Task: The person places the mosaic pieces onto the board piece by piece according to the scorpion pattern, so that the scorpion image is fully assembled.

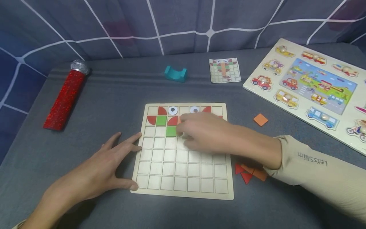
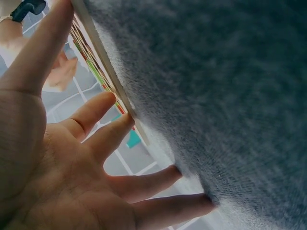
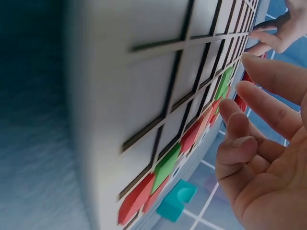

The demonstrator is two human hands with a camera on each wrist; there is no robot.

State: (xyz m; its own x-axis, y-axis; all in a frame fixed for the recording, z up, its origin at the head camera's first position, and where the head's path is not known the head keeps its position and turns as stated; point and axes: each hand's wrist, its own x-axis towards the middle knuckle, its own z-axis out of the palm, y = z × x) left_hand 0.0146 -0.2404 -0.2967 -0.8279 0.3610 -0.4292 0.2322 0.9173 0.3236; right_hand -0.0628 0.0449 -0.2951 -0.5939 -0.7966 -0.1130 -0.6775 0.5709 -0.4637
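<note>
A pale wooden grid board [image 1: 181,168] lies flat on the dark cloth. Its upper rows carry red quarter-circle pieces [image 1: 162,111], green squares [image 1: 161,120] and two white eye discs [image 1: 172,110]. My left hand [image 1: 105,168] is spread at the board's left side, thumb at the lower corner and fingertips along the edge. Over the upper middle of the board, my right hand [image 1: 207,132] has its fingertips beside the lower green square [image 1: 171,131] and hides several cells. In the right wrist view, the right fingers [image 3: 271,110] are loosely bent with no piece visible between them.
Red and orange pieces [image 1: 247,173] lie by the board's lower right, partly under the right forearm. A single orange square [image 1: 260,120] is farther up. Behind are a teal block [image 1: 175,74] and pattern card [image 1: 225,70], with a red microphone [image 1: 67,95] left and vehicle puzzle [image 1: 311,86] right.
</note>
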